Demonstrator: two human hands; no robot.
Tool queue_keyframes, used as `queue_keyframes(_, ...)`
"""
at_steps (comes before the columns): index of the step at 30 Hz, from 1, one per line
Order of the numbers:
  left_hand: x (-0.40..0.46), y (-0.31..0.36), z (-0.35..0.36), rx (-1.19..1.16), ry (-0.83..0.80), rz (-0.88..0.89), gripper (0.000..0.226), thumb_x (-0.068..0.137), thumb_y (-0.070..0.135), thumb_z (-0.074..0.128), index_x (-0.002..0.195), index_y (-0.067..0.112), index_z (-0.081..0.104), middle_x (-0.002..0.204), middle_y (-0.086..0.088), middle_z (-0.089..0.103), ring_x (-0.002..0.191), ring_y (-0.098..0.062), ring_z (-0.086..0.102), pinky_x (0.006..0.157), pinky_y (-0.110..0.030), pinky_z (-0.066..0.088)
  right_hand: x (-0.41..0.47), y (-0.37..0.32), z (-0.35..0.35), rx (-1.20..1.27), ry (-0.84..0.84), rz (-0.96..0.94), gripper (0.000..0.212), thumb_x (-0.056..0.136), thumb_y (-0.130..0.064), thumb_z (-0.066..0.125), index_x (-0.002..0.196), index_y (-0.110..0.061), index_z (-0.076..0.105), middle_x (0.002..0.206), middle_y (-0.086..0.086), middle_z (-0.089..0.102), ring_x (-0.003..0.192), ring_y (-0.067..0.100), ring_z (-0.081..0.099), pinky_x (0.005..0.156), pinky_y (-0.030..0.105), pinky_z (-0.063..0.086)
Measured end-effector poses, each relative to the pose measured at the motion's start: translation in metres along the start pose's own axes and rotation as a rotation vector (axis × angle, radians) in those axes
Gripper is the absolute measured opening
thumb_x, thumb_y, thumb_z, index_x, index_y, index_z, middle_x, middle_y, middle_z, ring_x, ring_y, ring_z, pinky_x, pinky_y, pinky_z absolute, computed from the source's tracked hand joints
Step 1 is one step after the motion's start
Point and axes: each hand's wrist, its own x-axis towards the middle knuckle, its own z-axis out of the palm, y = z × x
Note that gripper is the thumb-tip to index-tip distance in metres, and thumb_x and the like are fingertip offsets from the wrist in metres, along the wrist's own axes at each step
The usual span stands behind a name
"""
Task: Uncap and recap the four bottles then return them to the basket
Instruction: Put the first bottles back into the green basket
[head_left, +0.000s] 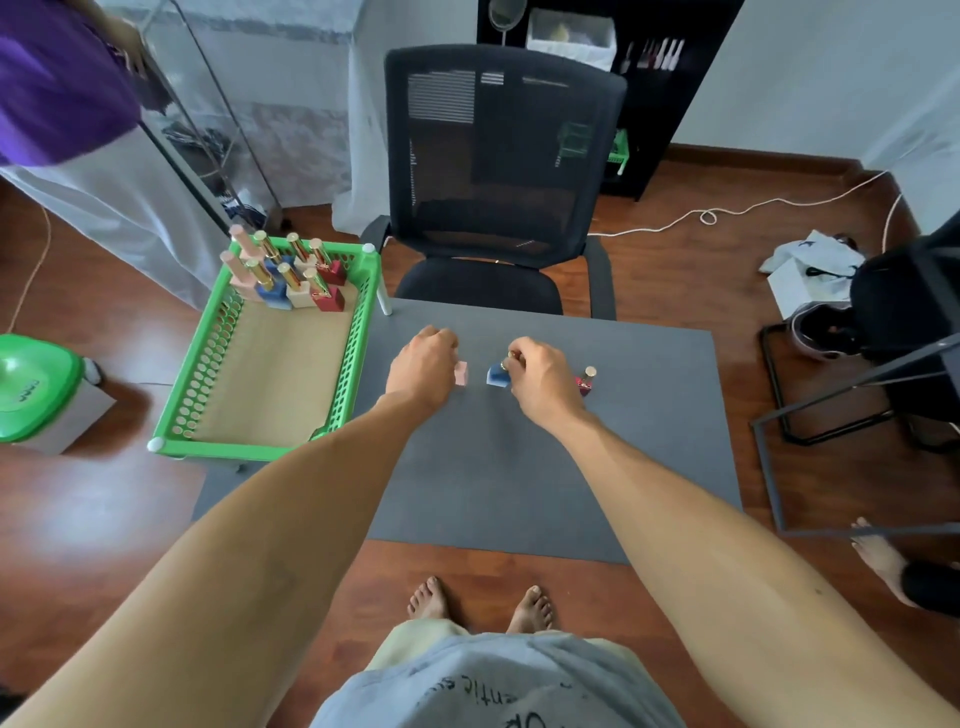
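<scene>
Three small bottles stand in a row on the grey table (519, 467). A pink bottle (461, 373) is on the left; my left hand (423, 364) is closed over its top, hiding the cap. My right hand (540, 376) pinches the gold cap of the blue bottle (497, 375) in the middle. The red bottle (586, 382), gold cap on, stands free just right of my right hand. The green basket (208, 374) sits at the table's left and holds several more capped bottles (291, 275) clustered at its far end.
A black mesh office chair (498, 182) stands behind the table. A green-lidded bin (31, 384) is on the floor at the left, and a black metal frame (831, 431) at the right. Another person's foot (878, 561) is at the right, and a purple-clothed person at the top left.
</scene>
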Motion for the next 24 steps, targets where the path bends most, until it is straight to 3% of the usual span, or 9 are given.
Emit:
queue_keyframes(4,-0.008,0.007,-0.021,-0.048,0.047,0.016,0.022,0.099,0.009,0.046,0.105,0.002,0.066,0.107,-0.017,0.061,0.095,-0.038,0.058,0.083,-0.049,0.050,-0.006,-0.004,-0.017,-0.028,-0.016,-0.030,0.015,0.105,-0.019,0.052,0.099,-0.011,0.063,0.100,0.005,0.067,0.085,0.030,0.061,0.069,0.038,0.048)
queue_keyframes(8,-0.020,0.013,-0.043,-0.062,0.143,0.016,0.016,0.095,0.003,0.052,0.097,0.000,0.067,0.103,-0.018,0.063,0.092,-0.038,0.060,0.083,-0.050,0.050,-0.009,-0.017,-0.032,0.004,-0.021,-0.098,0.016,0.104,-0.023,0.052,0.092,-0.017,0.060,0.094,0.005,0.068,0.080,0.032,0.066,0.069,0.044,0.057)
queue_keyframes(12,-0.033,0.009,-0.071,-0.103,0.241,0.011,0.015,0.097,0.004,0.054,0.102,0.003,0.068,0.104,-0.015,0.064,0.091,-0.031,0.059,0.079,-0.041,0.049,-0.008,-0.043,-0.041,0.046,0.006,-0.205,0.014,0.101,-0.021,0.055,0.091,-0.014,0.062,0.088,0.005,0.066,0.082,0.030,0.063,0.070,0.044,0.055)
queue_keyframes(15,-0.041,0.001,-0.095,-0.125,0.307,-0.020,0.018,0.099,0.009,0.050,0.093,0.008,0.067,0.098,-0.011,0.061,0.085,-0.024,0.053,0.073,-0.031,0.038,-0.005,-0.068,-0.042,0.100,-0.003,-0.293,0.015,0.101,-0.019,0.055,0.090,-0.009,0.061,0.083,0.011,0.069,0.081,0.035,0.064,0.074,0.049,0.054)
queue_keyframes(22,-0.058,-0.044,-0.160,-0.089,0.417,-0.048,0.021,0.095,0.006,0.048,0.083,0.011,0.064,0.094,-0.014,0.066,0.097,-0.037,0.056,0.080,-0.044,0.048,0.001,-0.144,-0.028,0.214,-0.002,-0.449,0.016,0.099,-0.015,0.058,0.085,-0.008,0.061,0.076,0.007,0.068,0.071,0.027,0.065,0.067,0.048,0.054)
queue_keyframes(24,-0.058,-0.064,-0.175,-0.075,0.443,-0.063,0.018,0.093,0.007,0.051,0.084,0.010,0.066,0.092,-0.012,0.064,0.091,-0.035,0.058,0.077,-0.042,0.048,0.003,-0.166,-0.016,0.239,-0.014,-0.472,0.017,0.097,-0.014,0.059,0.082,-0.006,0.061,0.074,0.007,0.066,0.068,0.027,0.062,0.066,0.049,0.054)
